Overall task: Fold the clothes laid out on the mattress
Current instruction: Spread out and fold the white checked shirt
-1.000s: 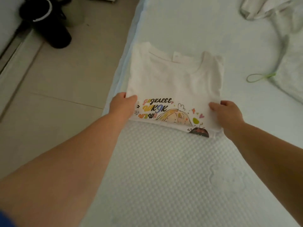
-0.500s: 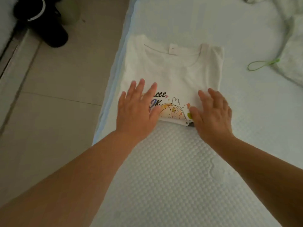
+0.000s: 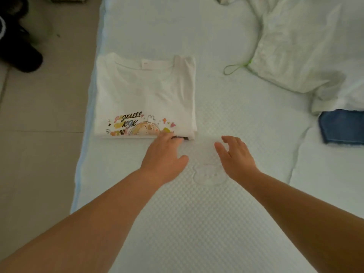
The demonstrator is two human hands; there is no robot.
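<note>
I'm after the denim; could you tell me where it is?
The blue denim piece lies at the head view's right edge on the mattress, just below the crumpled white garment.

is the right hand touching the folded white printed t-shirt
No, the right hand hovers open over the white quilted mattress, apart from the folded white printed t-shirt.

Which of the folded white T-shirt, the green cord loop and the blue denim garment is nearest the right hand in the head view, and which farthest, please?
From the right hand:
1. Folded white T-shirt, just to its left; its near right corner is closest.
2. Green cord loop, straight beyond it up the mattress.
3. Blue denim garment, far off at the right edge.
</note>
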